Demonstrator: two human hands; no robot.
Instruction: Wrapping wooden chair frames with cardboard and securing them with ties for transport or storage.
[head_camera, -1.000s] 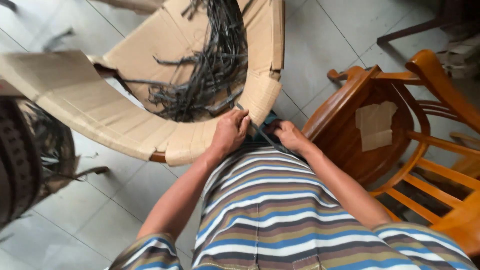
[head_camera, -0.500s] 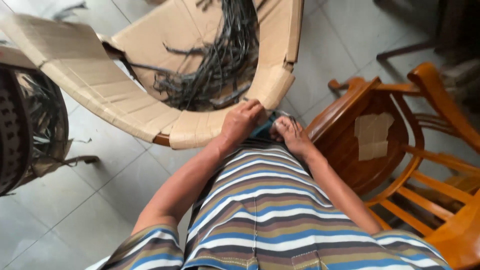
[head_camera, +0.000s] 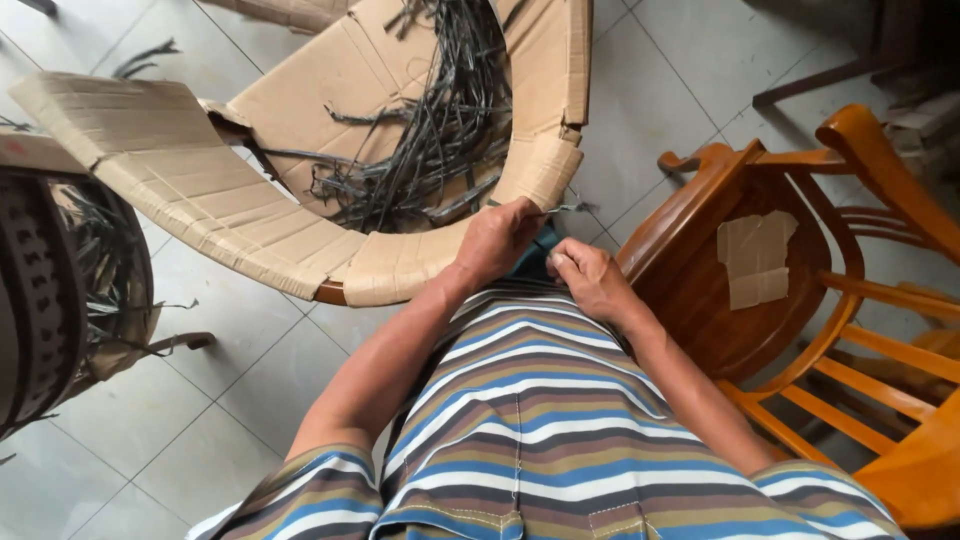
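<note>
A curved frame wrapped in tan cardboard (head_camera: 400, 265) arcs in front of me, with a tangle of dark flat strips (head_camera: 440, 140) hanging inside it. My left hand (head_camera: 497, 240) rests at the wrapped end of the frame, fingers pinched on a thin dark strip (head_camera: 568, 208) that sticks out to the right. My right hand (head_camera: 590, 280) sits just right of it against my striped shirt, fingers curled tight; what they hold is hidden. A bit of teal cloth (head_camera: 535, 252) shows between the two hands.
A brown wooden chair (head_camera: 770, 300) with a cardboard patch on its seat stands close on the right. A dark woven frame with loose strips (head_camera: 60, 290) stands at the left. The floor is pale tile (head_camera: 250, 390).
The wrapped frame and both hands sit a little higher and further right in view. My hands stay together at the frame's end, the right one now slightly apart from the left.
</note>
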